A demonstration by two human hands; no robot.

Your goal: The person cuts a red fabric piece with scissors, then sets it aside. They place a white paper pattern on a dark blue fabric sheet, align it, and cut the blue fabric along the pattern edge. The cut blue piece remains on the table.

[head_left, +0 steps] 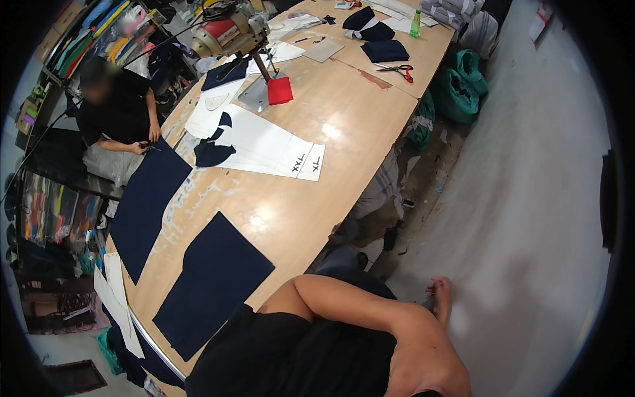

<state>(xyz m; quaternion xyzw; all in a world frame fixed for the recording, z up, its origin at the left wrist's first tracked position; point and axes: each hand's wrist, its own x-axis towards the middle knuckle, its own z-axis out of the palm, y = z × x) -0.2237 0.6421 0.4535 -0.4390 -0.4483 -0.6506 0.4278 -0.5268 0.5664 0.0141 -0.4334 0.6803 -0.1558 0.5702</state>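
Observation:
My right hand [440,294] hangs out at the right, away from the table, near the pale wall. Its fingers are loosely bent and a little apart, with nothing seen in them. A bare bent arm [357,301] crosses in front of my black shirt; my left hand does not show. Closest to me on the table lies a flat navy cloth panel [215,284]. Beyond it, along the left edge, a longer navy panel [152,198] lies under the hands of a co-worker [112,109], who holds dark scissors [144,145] at its far end.
White paper patterns [264,142] with navy scraps [215,153] lie mid-table. A cloth-cutting machine [228,33] stands behind, by a red cloth [280,90]. Red-handled scissors [400,71], folded navy cloth [385,51] and a green bottle [415,24] are farther off. Green bags [461,86] stand beside the table.

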